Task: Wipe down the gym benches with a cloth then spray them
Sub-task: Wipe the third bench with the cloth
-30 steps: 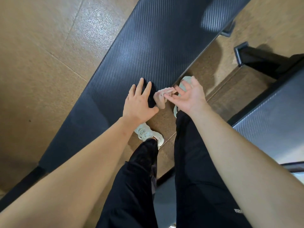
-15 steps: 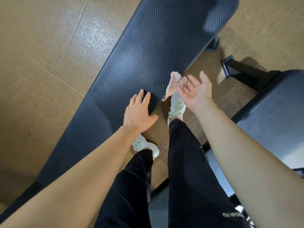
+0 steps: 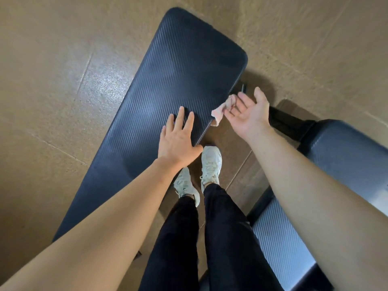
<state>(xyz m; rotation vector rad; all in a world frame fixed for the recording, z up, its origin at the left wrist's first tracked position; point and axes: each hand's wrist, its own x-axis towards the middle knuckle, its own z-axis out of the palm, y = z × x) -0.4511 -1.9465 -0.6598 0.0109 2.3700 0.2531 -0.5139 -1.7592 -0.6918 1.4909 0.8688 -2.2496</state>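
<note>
Looking straight down at a black ribbed bench pad [image 3: 168, 85], running diagonally from bottom-left to its rounded end at top-center, on a tan speckled floor [image 3: 52, 70].

L hand [image 3: 178, 139] is over the pad near its right edge, back of hand up, fingers spread and straight — not gripping anything. Fingertips appear to be on the pad surface, thumb sticks out past the pad edge; can't confirm actual contact pressure.

R hand [image 3: 247, 114] is off the pad, just beside its right edge, palm turned up/inward, mostly splayed. A small pinkish cloth [image 3: 222, 110] hangs from its fingertips — pinched loosely between the index/middle area and prob the thumb, exact pinch pts hidden by the cloth itself. Cloth is crumpled, dangling, its lower corner overlapping the pad's right edge in view; can't tell if it touches the pad or sits above it.

Below the hands: two whitish sneakers [image 3: 211, 164] on the floor between this bench and a 2nd bench [image 3: 346, 156] at right, black trousers [image 3: 210, 238] above them. 2nd bench has a blue-grey pad w/ a lighter ribbed section lower down, plus a black frame bar [image 3: 283, 120] near the R wrist.

Both forearms are bare, reaching in from the bottom corners.
</note>
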